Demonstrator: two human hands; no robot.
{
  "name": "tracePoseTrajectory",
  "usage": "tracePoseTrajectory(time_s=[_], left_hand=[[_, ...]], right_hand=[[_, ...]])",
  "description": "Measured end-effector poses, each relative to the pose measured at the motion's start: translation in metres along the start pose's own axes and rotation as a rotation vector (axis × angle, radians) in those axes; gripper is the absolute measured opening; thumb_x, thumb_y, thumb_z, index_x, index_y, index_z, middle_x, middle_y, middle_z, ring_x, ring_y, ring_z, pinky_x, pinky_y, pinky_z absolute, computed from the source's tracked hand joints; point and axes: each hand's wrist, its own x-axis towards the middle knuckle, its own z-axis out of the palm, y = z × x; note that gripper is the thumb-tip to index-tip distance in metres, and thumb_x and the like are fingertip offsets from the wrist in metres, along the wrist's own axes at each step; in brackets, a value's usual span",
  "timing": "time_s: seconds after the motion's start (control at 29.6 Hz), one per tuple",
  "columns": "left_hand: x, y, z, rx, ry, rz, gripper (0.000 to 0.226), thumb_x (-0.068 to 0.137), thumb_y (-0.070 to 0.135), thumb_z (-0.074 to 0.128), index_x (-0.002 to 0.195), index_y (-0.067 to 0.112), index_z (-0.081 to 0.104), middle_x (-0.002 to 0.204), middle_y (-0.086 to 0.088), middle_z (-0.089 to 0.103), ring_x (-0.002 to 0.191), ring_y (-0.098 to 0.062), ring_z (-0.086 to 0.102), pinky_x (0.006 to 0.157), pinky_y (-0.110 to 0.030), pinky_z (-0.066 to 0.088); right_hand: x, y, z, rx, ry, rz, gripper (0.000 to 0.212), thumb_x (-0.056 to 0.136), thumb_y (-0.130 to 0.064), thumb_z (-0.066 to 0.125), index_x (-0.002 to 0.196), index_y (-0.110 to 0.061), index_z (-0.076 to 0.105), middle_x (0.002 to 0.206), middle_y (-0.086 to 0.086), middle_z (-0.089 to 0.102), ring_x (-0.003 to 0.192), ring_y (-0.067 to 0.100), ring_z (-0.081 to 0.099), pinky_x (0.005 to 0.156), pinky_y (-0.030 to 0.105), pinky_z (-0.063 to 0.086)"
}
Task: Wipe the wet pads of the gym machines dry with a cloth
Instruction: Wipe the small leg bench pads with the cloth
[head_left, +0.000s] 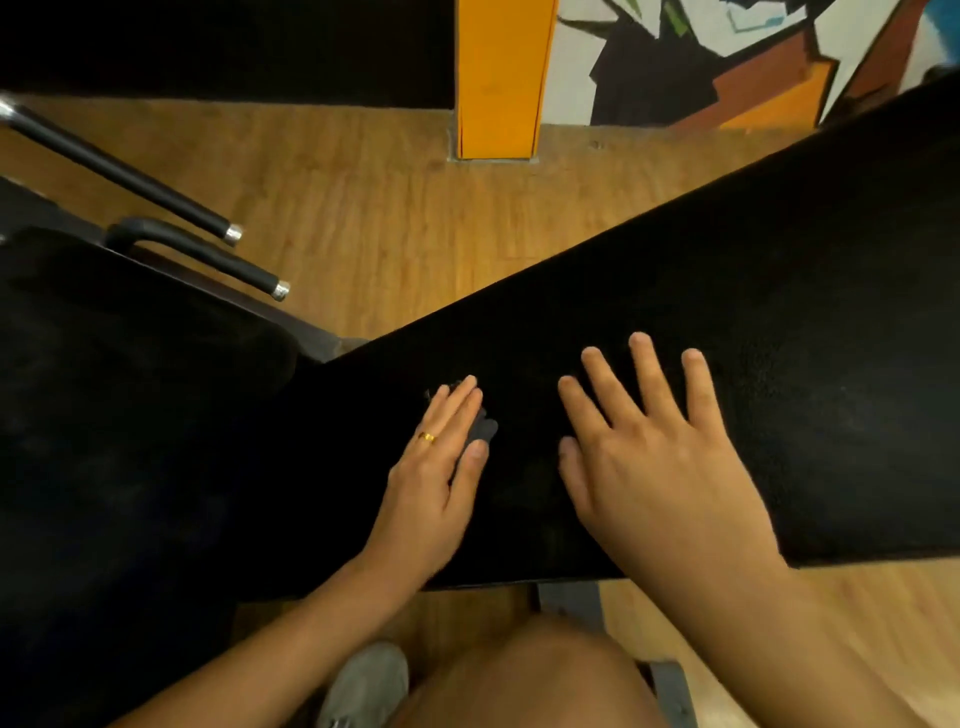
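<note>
Head view. My left hand (434, 483) lies flat on the long black pad (779, 338), fingers together and extended, pressing a small dark cloth (482, 427) against the vinyl; only a crumpled grey-black fold of the cloth shows past my fingertips and between forefinger and thumb. A thin gold ring (427, 437) sits on one finger. The hand is not curled around the cloth; it pins it palm-down. My right hand (660, 462) rests just beside, fingers spread wide apart, palm on the same pad, holding nothing.

The pad is matte black with a fine pebbled grain, visible as a faint sheen toward its right half. It is a long, straight-sided slab running from the near edge by my knee (524, 675) up to the far right corner of the view. Its left long edge is crisp against the wood-grain floor (374, 208); its near short edge lies just behind my wrists. Both hands sit close to that near end, so most of the pad's length ahead is open.

A second black pad (130, 364), rounded at its corner, lies to the left, its surface dull and hard to read. Beyond it, two black rubber-sleeved handles (197, 244) with metal end caps project over the floor. An orange pillar (501, 78) stands at the far floor edge. A grey shoe (366, 686) shows below.
</note>
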Motion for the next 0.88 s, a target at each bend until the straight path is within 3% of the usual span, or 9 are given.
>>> tracePoseTrajectory(time_s=[0.17, 0.27, 0.3, 0.37, 0.44, 0.54, 0.64, 0.78, 0.88], left_hand=[[0.002, 0.006, -0.001, 0.061, -0.077, -0.066, 0.048, 0.109, 0.035, 0.033, 0.156, 0.025, 0.025, 0.165, 0.018, 0.017, 0.155, -0.005, 0.009, 0.125, -0.025, 0.015], [0.005, 0.031, -0.019, 0.193, -0.168, -0.153, 0.050, 0.108, 0.036, 0.031, 0.156, 0.024, 0.021, 0.165, 0.017, 0.013, 0.154, -0.002, 0.002, 0.126, -0.036, 0.021], [0.008, 0.048, -0.029, 0.225, -0.180, -0.139, 0.051, 0.108, 0.035, 0.030, 0.156, 0.022, 0.021, 0.165, 0.015, 0.014, 0.154, -0.002, 0.002, 0.126, -0.038, 0.022], [0.025, 0.141, -0.078, 0.103, -0.201, -0.160, 0.050, 0.109, 0.031, 0.031, 0.156, 0.021, 0.019, 0.166, 0.012, 0.015, 0.154, -0.003, 0.005, 0.126, -0.030, 0.018], [0.028, 0.211, -0.110, -0.034, -0.211, -0.146, 0.050, 0.110, 0.029, 0.033, 0.157, 0.022, 0.017, 0.166, 0.014, 0.016, 0.154, -0.004, 0.008, 0.124, -0.022, 0.013], [0.043, 0.302, -0.158, -0.122, -0.246, -0.108, 0.055, 0.109, 0.034, 0.035, 0.159, 0.025, 0.013, 0.167, 0.015, 0.014, 0.155, -0.007, 0.011, 0.125, -0.027, 0.016], [0.053, 0.396, -0.201, -0.159, -0.300, -0.085, 0.068, 0.105, 0.039, 0.048, 0.161, 0.035, 0.009, 0.167, 0.016, 0.016, 0.153, -0.004, 0.015, 0.124, -0.029, 0.022], [0.084, 0.529, -0.258, -0.255, -0.339, -0.078, 0.086, 0.088, 0.038, 0.073, 0.156, 0.044, 0.021, 0.157, 0.028, 0.031, 0.145, 0.008, 0.028, 0.115, -0.014, 0.029], [0.099, 0.629, -0.287, -0.452, -0.353, -0.114, 0.062, 0.081, 0.032, 0.077, 0.137, 0.040, 0.051, 0.135, 0.023, 0.061, 0.130, 0.002, 0.053, 0.102, -0.019, 0.047]], right_hand=[[0.003, 0.006, -0.003, 0.155, -0.028, -0.043, 0.058, 0.099, -0.033, 0.031, 0.147, -0.006, 0.049, 0.157, 0.013, 0.042, 0.152, 0.039, 0.022, 0.119, 0.068, 0.009], [0.006, 0.009, -0.019, 0.279, -0.165, -0.051, 0.052, 0.100, -0.031, 0.045, 0.147, -0.009, 0.050, 0.157, 0.010, 0.043, 0.153, 0.036, 0.022, 0.122, 0.064, 0.005], [0.007, 0.013, -0.022, 0.443, -0.186, -0.040, 0.050, 0.100, -0.030, 0.048, 0.146, -0.011, 0.051, 0.155, 0.008, 0.047, 0.152, 0.034, 0.027, 0.123, 0.059, 0.008], [0.007, 0.056, -0.096, 1.043, -0.308, 0.143, 0.039, 0.105, -0.026, 0.049, 0.143, -0.021, 0.056, 0.141, -0.002, 0.061, 0.140, 0.018, 0.048, 0.122, 0.039, 0.031], [0.004, 0.079, -0.142, 1.496, -0.360, 0.320, 0.033, 0.106, -0.028, 0.050, 0.137, -0.029, 0.059, 0.126, -0.010, 0.069, 0.120, 0.004, 0.062, 0.107, 0.033, 0.050], [-0.002, 0.111, -0.232, 1.699, -0.352, 0.296, 0.036, 0.103, -0.036, 0.049, 0.137, -0.030, 0.057, 0.120, -0.007, 0.072, 0.113, 0.009, 0.067, 0.092, 0.034, 0.059], [-0.020, 0.140, -0.322, 1.888, -0.272, 0.243, 0.043, 0.100, -0.031, 0.052, 0.140, -0.020, 0.057, 0.121, 0.000, 0.073, 0.112, 0.017, 0.070, 0.088, 0.035, 0.060], [-0.044, 0.207, -0.435, 1.990, -0.070, 0.311, 0.037, 0.089, -0.023, 0.065, 0.124, -0.011, 0.066, 0.108, 0.009, 0.077, 0.100, 0.025, 0.073, 0.084, 0.038, 0.061], [-0.084, 0.269, -0.520, 1.935, 0.175, 0.390, 0.011, 0.092, -0.015, 0.064, 0.100, -0.008, 0.068, 0.088, 0.007, 0.078, 0.078, 0.017, 0.073, 0.068, 0.028, 0.059]])
